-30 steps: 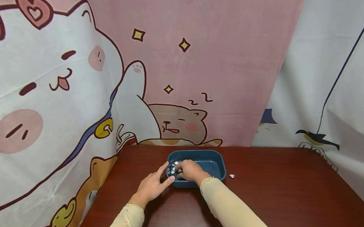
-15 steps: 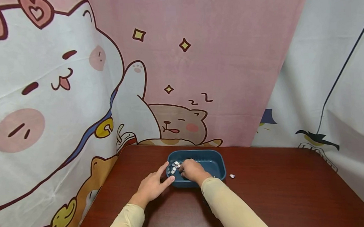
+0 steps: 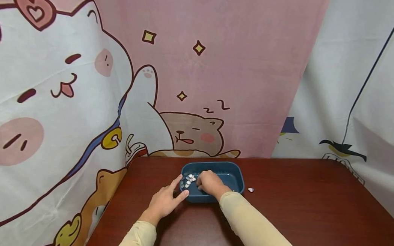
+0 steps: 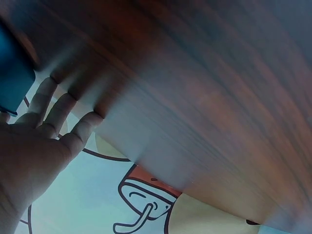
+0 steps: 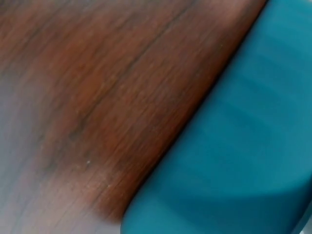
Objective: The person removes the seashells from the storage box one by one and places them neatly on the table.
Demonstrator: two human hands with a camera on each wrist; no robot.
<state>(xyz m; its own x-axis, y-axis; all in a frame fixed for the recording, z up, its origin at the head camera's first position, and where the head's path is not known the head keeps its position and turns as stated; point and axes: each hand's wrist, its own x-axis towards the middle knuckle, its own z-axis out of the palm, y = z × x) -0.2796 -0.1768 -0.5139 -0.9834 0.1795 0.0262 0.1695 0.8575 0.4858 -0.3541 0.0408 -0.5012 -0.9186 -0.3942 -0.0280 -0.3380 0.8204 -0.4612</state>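
Note:
A dark blue rectangular basin (image 3: 201, 199) stands on the table. Small whitish pieces, like pebbles or shells (image 3: 190, 177), lie grouped at its left end. My left hand (image 3: 165, 201) is at the basin's left end, fingers straight and thumb spread by the near left corner. In the left wrist view, the left hand's fingers (image 4: 63, 109) stretch out beside the basin wall (image 4: 12, 73). My right hand (image 3: 210, 183) reaches down inside the basin, just right of the pieces, with fingers bent downward. Its fingertips are mostly hidden, and I cannot tell whether they pinch a piece.
One loose whitish piece (image 3: 251, 190) lies on the brown wooden table (image 3: 307, 202), right of the basin. A cartoon-printed curtain (image 3: 241, 71) hangs behind and along the left side. The right wrist view shows only the basin's outer wall (image 5: 219, 156) and wood grain.
My right hand has shifted slightly right inside the basin, away from the grouped pieces, which show more fully now. The left hand has stayed in place at the basin's left end.

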